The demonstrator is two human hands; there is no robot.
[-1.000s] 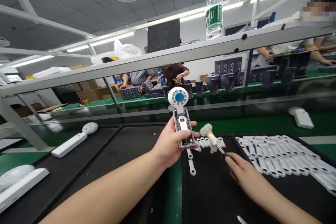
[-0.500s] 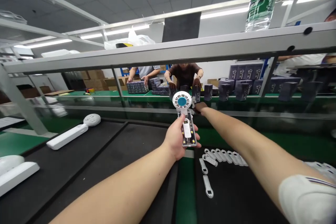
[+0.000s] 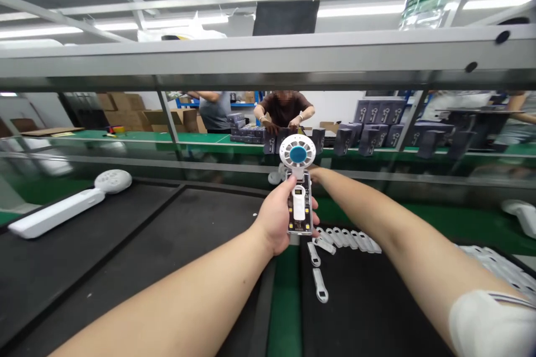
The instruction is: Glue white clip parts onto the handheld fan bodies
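Observation:
My left hand [image 3: 276, 215] is closed round the handle of a small handheld fan [image 3: 298, 203], held upright in front of me. Its round white head has a blue centre, and the clear handle shows a dark circuit board with a white oval piece on it. My right hand [image 3: 317, 174] reaches out behind the fan's head, which hides its fingers. Close to that hand, a white rounded thing [image 3: 275, 174] shows partly behind the fan. Below, several small white plastic pieces [image 3: 320, 284] with dark windows lie on the black mat [image 3: 355, 312].
A white fan [image 3: 62, 212] lies on the left black mat, and another white part [image 3: 521, 215] is at far right. More white pieces [image 3: 498, 268] lie at right. A metal shelf beam [image 3: 251, 58] crosses above. Beyond stand dark boxes [image 3: 368, 139] and a co-worker [image 3: 287, 109].
The view has shifted, so the mats and white fan appear further left and the shelf lower down. My left hand still holds the handheld fan; my right hand stays reached out behind it.

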